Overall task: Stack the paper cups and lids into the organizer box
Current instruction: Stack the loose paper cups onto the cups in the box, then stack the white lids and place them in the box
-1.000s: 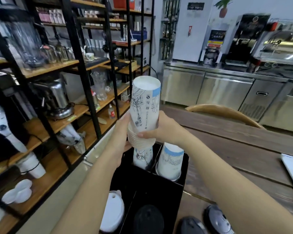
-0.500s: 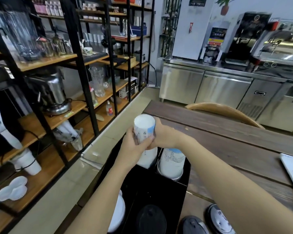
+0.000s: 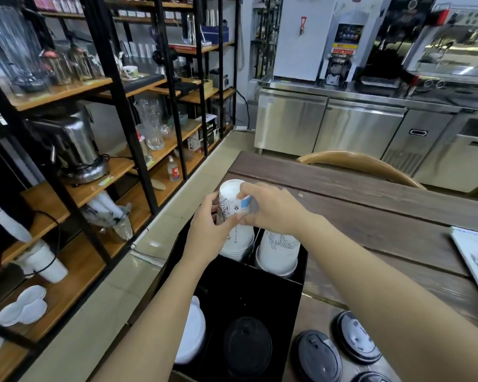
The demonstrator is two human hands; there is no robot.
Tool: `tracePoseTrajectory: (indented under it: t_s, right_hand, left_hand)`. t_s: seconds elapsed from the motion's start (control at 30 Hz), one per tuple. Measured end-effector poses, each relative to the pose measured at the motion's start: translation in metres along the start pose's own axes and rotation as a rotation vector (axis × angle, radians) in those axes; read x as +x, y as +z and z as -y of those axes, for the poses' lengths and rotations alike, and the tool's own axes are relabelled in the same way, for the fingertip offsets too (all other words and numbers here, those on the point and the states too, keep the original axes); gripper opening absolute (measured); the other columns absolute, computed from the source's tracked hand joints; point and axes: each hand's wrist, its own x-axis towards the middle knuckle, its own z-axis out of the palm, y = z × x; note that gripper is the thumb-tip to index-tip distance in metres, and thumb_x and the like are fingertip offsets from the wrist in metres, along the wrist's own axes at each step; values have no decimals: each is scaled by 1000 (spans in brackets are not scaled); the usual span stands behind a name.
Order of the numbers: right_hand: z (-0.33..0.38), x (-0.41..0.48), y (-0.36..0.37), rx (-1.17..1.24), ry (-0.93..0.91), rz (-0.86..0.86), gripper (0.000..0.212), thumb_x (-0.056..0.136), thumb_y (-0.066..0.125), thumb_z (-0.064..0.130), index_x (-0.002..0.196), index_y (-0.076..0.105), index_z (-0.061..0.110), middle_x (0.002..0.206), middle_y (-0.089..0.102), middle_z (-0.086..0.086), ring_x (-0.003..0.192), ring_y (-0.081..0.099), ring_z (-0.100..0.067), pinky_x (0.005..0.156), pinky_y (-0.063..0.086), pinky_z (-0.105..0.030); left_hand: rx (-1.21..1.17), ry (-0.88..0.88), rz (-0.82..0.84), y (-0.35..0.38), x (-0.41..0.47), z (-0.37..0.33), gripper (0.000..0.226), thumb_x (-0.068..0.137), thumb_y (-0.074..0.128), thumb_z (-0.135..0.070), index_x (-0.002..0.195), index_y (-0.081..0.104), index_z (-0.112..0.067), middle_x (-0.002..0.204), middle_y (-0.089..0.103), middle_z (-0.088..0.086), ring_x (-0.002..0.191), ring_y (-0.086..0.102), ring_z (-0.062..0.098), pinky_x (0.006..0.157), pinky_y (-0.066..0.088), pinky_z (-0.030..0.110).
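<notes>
Stack of paper cups (image 3: pixel 233 216) stands upside down, bases up, long axis near vertical with a slight lean toward the left, rims down inside the far-left compartment of the black organizer box (image 3: pixel 273 288). Cups are white with black line drawings and a light blue band near the top; several nested rims show at the bottom of the stack. Left hand (image 3: pixel 207 232) wraps the stack's left side, fingers curled around it. Right hand (image 3: pixel 271 208) grips the upper end from the right, thumb and fingers closed over the top cup. Second inverted cup stack (image 3: pixel 278 252), same print, sits in the far-right compartment, just beside the first, thin divider between them. Near-left compartment holds white lids (image 3: pixel 189 334) on edge; near-right compartment holds black lids (image 3: pixel 247 346). More black lids, loose (image 3: pixel 318 357), lie flat on the wooden table (image 3: pixel 370 199) to the box's right. Both forearms cross over the box and hide part of it. Shelving rack (image 3: pixel 100 128) with glassware and appliances stands left; steel counter (image 3: pixel 342 125) at the back; curved chair back (image 3: pixel 359 164) behind the table.
</notes>
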Motion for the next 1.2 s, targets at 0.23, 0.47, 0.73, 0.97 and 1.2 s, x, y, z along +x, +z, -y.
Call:
tracePoseTrajectory:
  t_s: [0.23, 0.47, 0.73, 0.97, 1.2]
  right_hand:
    - [7, -30, -14, -222, 34, 44, 71, 83, 60, 46, 144, 24, 36, 154, 22, -10, 140, 21, -30, 105, 18, -58]
    - [-11, -103, -18, 52, 85, -484, 56, 87, 60, 23, 137, 39, 13, 136, 47, -8, 122, 45, -28, 96, 32, -41]
    - [-41, -193, 54, 230, 365, -356, 39, 91, 56, 17, 128, 49, 5, 124, 55, -13, 106, 56, -27, 85, 43, -36]
    - [-39, -261, 144, 232, 673, -80, 38, 89, 56, 30, 117, 52, 4, 116, 57, -12, 110, 51, -30, 82, 39, -35]
    - [-11, -290, 171, 327, 860, 85, 29, 86, 56, 32, 99, 48, 8, 113, 56, -15, 103, 52, -32, 77, 38, -36]
  left_hand:
    - [114, 44, -108, 11, -15, -11, 62, 84, 64, -26, 138, 34, -21, 137, 47, 4, 127, 43, 20, 105, 40, 44]
    - [152, 354, -234, 53, -100, -35, 46, 88, 55, -15, 131, 41, -10, 134, 45, 8, 126, 38, 20, 108, 35, 40]
    - [325, 324, 401, 111, -195, 5, 58, 92, 51, -27, 142, 28, -13, 147, 32, 1, 136, 26, 12, 113, 25, 27]
    - [578, -63, 685, 124, -242, 65, 79, 91, 52, -31, 149, 1, -19, 159, 9, 3, 146, 11, 20, 117, 19, 34]
    - [458, -339, 638, 126, -250, 85, 89, 83, 63, -34, 149, 6, -17, 149, 37, 7, 133, 39, 26, 101, 41, 38]
